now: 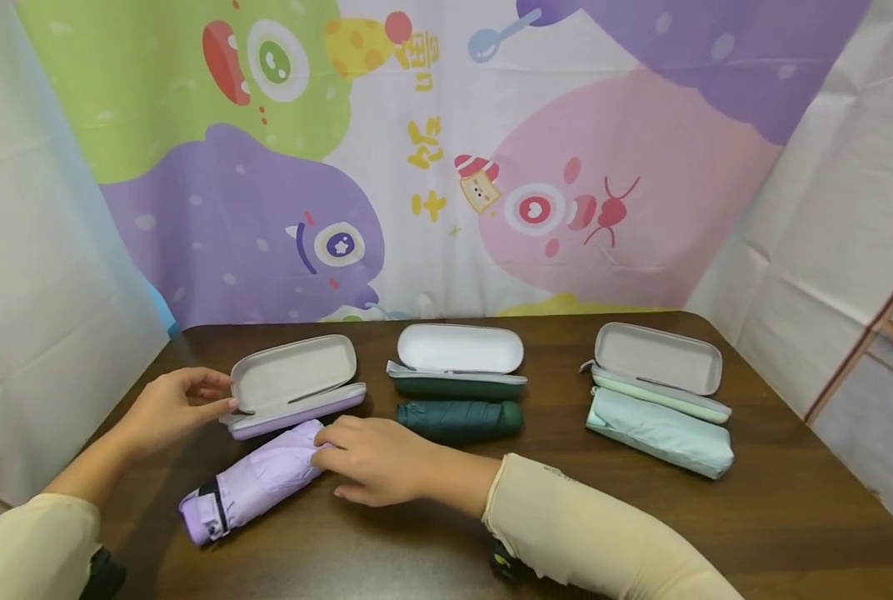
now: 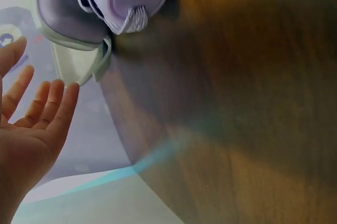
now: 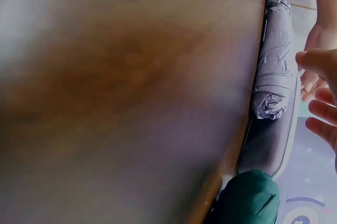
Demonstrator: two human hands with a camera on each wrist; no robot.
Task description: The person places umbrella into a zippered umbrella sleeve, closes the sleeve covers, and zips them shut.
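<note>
A folded lilac umbrella [image 1: 262, 479] lies slantwise on the table, its handle end toward the near left. My right hand [image 1: 382, 460] is at the far end of it with the fingers loosely bent; in the right wrist view a gap shows between those fingers [image 3: 322, 109] and the umbrella. Behind the umbrella stands a lilac zip case [image 1: 296, 412], its grey-lined lid up. At the left end of this case is my left hand [image 1: 165, 408], fingers spread and holding nothing; whether the fingertips touch the case I cannot tell.
Mid-table, a dark green folded umbrella [image 1: 454, 421] lies before an unzipped dark green case [image 1: 457, 385]. To the right, a mint umbrella [image 1: 660, 433] lies against an unzipped mint case [image 1: 656, 358]. A cartoon-printed cloth [image 1: 424, 267] hangs behind the brown table [image 1: 566, 517].
</note>
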